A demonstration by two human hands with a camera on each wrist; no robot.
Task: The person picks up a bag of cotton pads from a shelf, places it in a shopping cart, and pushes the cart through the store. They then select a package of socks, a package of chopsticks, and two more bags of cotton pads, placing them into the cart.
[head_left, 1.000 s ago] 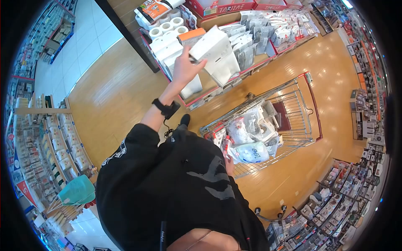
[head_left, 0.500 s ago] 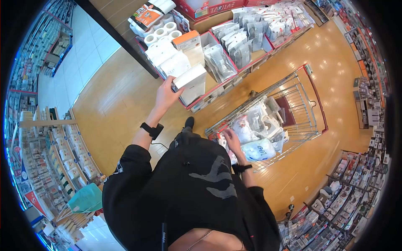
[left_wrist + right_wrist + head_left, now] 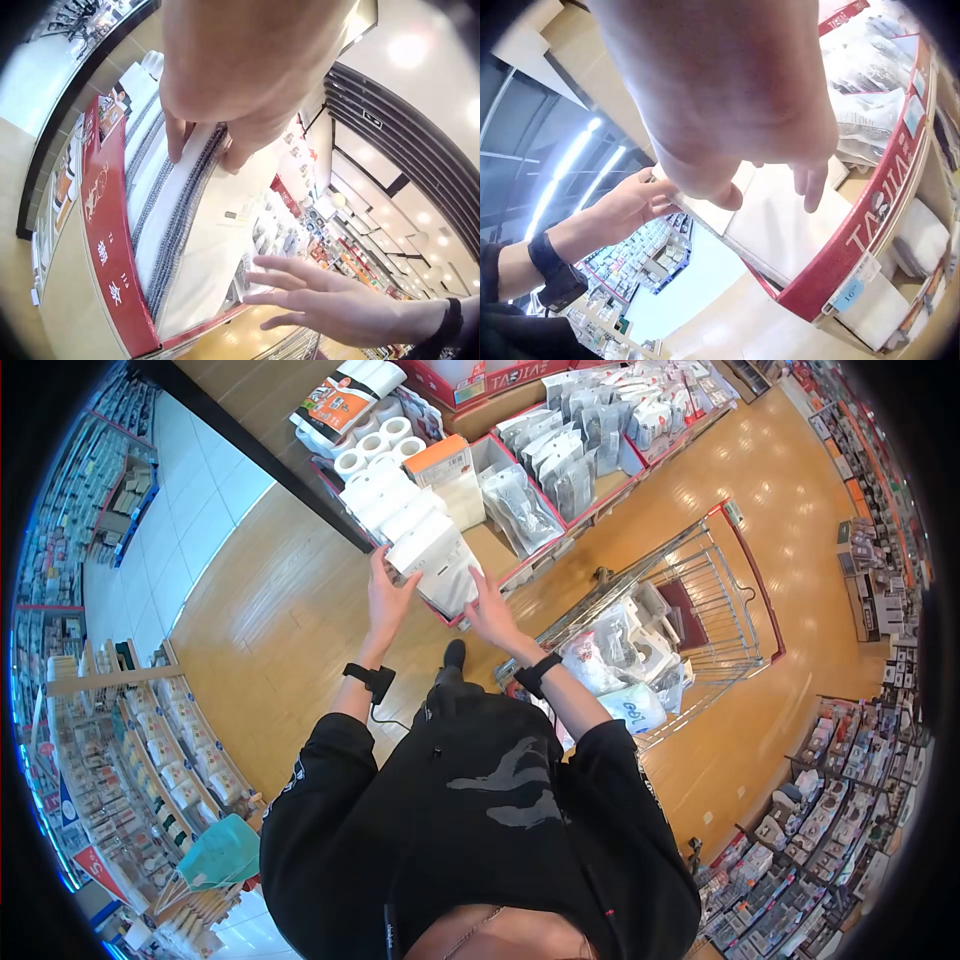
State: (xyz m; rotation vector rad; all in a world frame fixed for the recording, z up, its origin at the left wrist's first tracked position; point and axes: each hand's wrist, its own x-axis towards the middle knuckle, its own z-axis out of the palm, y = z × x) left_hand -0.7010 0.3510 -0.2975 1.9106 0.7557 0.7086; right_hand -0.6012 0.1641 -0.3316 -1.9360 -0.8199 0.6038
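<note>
In the head view a white rectangular pack (image 3: 440, 565) stands tilted at the front corner of the display bin. My left hand (image 3: 388, 598) holds its top left edge, fingers and thumb on opposite sides. The left wrist view shows the same left hand (image 3: 240, 90) over the pack (image 3: 206, 262), whose edge has grey stacked layers. At the pack's other side is my right hand (image 3: 492, 615), fingers extended and spread. In the right wrist view the right hand (image 3: 727, 120) overlaps the pack's white face (image 3: 772, 217). More white packs (image 3: 380, 495) stand behind in a row.
An orange-topped box (image 3: 440, 460), white rolls (image 3: 375, 445) and bagged goods (image 3: 520, 505) share the bin with its red cardboard edge (image 3: 840, 247). A metal shopping cart (image 3: 730, 610) holding bagged items stands to the right. Stocked shelves (image 3: 120, 760) line the left.
The left hand has moved the white pack left and toward the row of packs at the bin corner. My right hand has come from the cart over to the pack's right side.
</note>
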